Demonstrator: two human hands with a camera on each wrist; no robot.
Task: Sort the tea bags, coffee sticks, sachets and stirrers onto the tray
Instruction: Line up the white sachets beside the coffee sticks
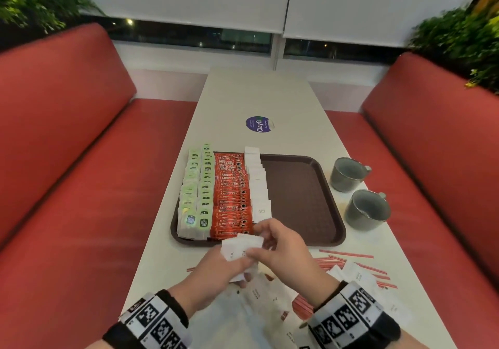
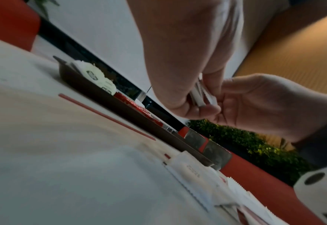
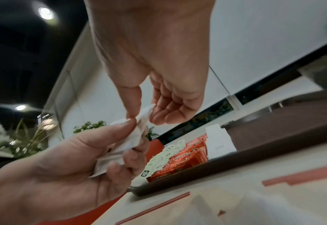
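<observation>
Hands met just in front of the tray's near rim, above the table. Left hand was curled round a small stack of white sachets, thumb on top. Right hand pinched the stack's top edge between thumb and forefinger, other fingers loosely bent, not clenched. Left wrist view showed the stack edge-on, several sachets thick; head view did not. Only the head view showed the tray layout: tea bags in two rows at left, coffee sticks next, a row of white sachets, right half bare. Loose sachets and red stirrers lay on the table near the wrists. Two grey mugs stood right of the tray.
</observation>
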